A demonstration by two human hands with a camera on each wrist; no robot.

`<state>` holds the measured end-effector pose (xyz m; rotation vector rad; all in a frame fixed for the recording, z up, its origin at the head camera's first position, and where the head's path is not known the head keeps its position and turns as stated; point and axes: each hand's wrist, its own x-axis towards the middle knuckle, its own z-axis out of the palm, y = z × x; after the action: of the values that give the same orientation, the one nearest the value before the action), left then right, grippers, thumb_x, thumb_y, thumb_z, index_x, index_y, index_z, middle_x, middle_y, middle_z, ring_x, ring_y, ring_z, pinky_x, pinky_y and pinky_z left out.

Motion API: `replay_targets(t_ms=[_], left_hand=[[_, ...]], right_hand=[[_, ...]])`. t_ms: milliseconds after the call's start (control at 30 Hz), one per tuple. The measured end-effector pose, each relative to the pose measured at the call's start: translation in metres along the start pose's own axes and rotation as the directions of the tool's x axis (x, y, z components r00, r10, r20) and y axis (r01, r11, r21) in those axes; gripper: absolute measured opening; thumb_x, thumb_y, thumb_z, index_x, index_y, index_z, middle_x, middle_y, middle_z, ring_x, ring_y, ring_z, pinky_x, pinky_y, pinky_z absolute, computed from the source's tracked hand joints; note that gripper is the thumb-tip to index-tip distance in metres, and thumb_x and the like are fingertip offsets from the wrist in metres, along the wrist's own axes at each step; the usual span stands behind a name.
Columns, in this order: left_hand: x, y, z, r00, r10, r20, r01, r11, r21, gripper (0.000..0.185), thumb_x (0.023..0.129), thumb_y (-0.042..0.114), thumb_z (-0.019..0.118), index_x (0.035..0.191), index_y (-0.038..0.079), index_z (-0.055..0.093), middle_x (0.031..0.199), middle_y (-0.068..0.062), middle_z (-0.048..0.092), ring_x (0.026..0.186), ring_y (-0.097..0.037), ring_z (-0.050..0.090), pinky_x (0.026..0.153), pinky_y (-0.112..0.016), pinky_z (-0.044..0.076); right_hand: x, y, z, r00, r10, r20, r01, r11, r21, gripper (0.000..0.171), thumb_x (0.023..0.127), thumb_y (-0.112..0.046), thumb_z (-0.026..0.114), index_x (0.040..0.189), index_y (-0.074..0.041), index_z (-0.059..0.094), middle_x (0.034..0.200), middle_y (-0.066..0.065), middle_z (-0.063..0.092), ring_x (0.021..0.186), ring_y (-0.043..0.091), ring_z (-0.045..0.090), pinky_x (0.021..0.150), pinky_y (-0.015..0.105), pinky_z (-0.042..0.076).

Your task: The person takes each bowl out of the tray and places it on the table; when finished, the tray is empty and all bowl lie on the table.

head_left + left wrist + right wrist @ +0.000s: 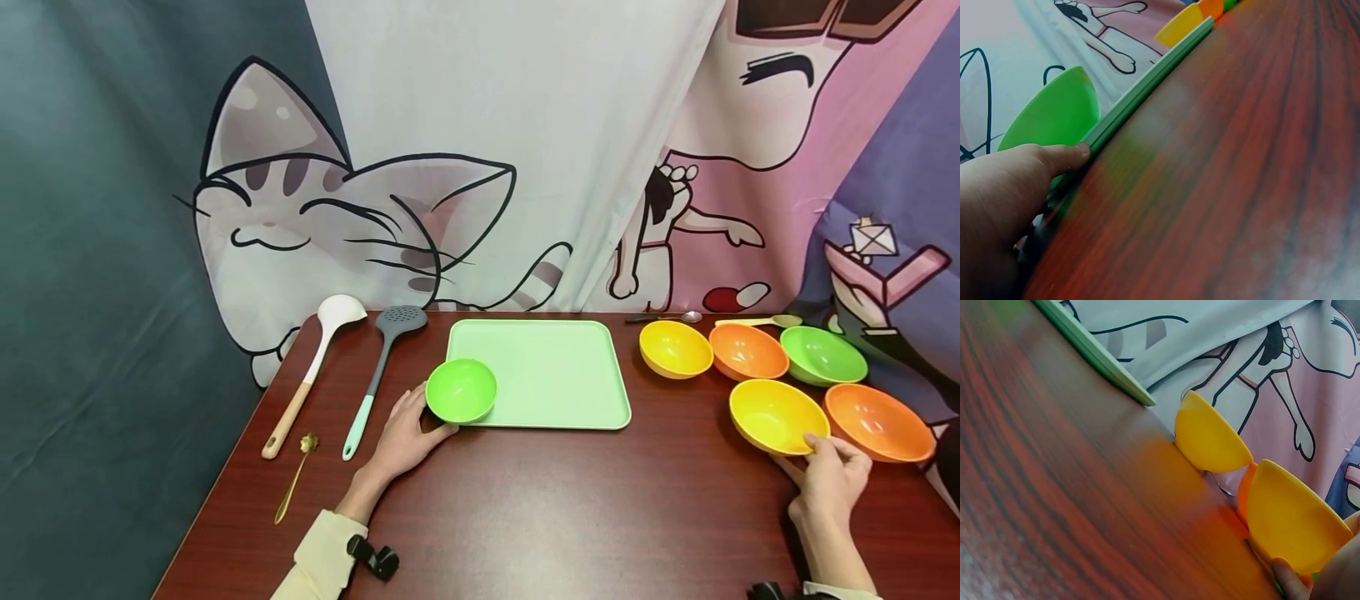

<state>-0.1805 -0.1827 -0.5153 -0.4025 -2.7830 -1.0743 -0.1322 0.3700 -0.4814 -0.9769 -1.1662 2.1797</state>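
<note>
A bright green bowl (461, 389) sits tilted on the near left corner of a pale green tray (547, 375). My left hand (426, 421) grips the bowl from its left side, thumb at the front. In the left wrist view the thumb (1063, 156) lies against the tray's edge (1147, 84) below the green bowl (1054, 115). At the right, my right hand (819, 446) pinches the near rim of a yellow bowl (776, 414) on the table. The right wrist view shows that yellow bowl (1291, 515) tilted, with a fingertip (1288, 578) under it.
A white ladle (318, 358), a grey slotted spoon (382, 367) and a small gold spoon (296, 475) lie at the left. Yellow (675, 348), orange (747, 351), green (822, 355) and orange (877, 421) bowls crowd the right. Two spoons (667, 317) lie at the back edge.
</note>
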Motion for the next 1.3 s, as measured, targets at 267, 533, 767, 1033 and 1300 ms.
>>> replay_targets(t_ms=[267, 533, 767, 1033, 1300], left_hand=[[0.0006, 0.002, -0.0017, 1.0, 0.003, -0.008, -0.003, 1.0, 0.001, 0.082, 0.083, 0.042, 0.079, 0.152, 0.013, 0.043, 0.154, -0.011, 0.046, 0.148, -0.028, 0.035, 0.126, -0.051, 0.019], [0.001, 0.0025, -0.0004, 1.0, -0.003, -0.002, 0.003, 1.0, -0.005, 0.082, 0.083, 0.041, 0.079, 0.152, 0.014, 0.043, 0.155, -0.01, 0.045, 0.148, -0.028, 0.035, 0.126, -0.05, 0.018], [0.001, 0.0025, 0.0004, 1.0, -0.001, 0.005, 0.001, 1.0, -0.001, 0.082, 0.083, 0.041, 0.079, 0.152, 0.014, 0.044, 0.155, -0.01, 0.045, 0.148, -0.028, 0.035, 0.126, -0.05, 0.018], [0.0002, 0.0028, -0.001, 1.0, 0.004, 0.0, -0.004, 1.0, -0.004, 0.082, 0.083, 0.041, 0.079, 0.151, 0.012, 0.044, 0.154, -0.011, 0.046, 0.148, -0.028, 0.036, 0.126, -0.051, 0.019], [-0.0008, 0.0011, 0.0007, 1.0, 0.013, -0.006, -0.013, 1.0, -0.002, 0.082, 0.083, 0.041, 0.079, 0.152, 0.013, 0.044, 0.154, -0.011, 0.046, 0.148, -0.028, 0.037, 0.125, -0.052, 0.019]], right_hand=[[0.0028, -0.0005, 0.0008, 1.0, -0.022, -0.012, 0.023, 0.996, 0.086, 0.027, 0.096, -0.001, 0.058, 0.104, -0.019, 0.039, 0.125, -0.006, 0.035, 0.082, 0.008, 0.061, 0.046, 0.03, 0.059], [0.0029, -0.0019, -0.0021, 1.0, -0.014, -0.015, 0.016, 0.992, 0.125, 0.029, 0.096, -0.001, 0.058, 0.105, -0.02, 0.038, 0.125, -0.005, 0.035, 0.076, 0.008, 0.065, 0.046, 0.03, 0.059], [0.0034, -0.0022, -0.0048, 1.0, -0.004, -0.019, 0.007, 0.99, 0.139, 0.029, 0.096, -0.003, 0.059, 0.105, -0.02, 0.038, 0.124, -0.005, 0.037, 0.08, 0.007, 0.063, 0.047, 0.029, 0.059], [0.0029, -0.0033, -0.0031, 1.0, 0.018, -0.012, -0.015, 0.978, 0.209, 0.03, 0.095, 0.0, 0.06, 0.105, -0.018, 0.038, 0.125, -0.004, 0.038, 0.078, 0.01, 0.066, 0.046, 0.032, 0.059], [0.001, -0.0048, -0.0072, 0.998, 0.002, -0.063, 0.011, 0.978, 0.207, 0.029, 0.094, -0.001, 0.062, 0.103, -0.016, 0.039, 0.116, -0.003, 0.042, 0.077, 0.01, 0.063, 0.051, 0.026, 0.059]])
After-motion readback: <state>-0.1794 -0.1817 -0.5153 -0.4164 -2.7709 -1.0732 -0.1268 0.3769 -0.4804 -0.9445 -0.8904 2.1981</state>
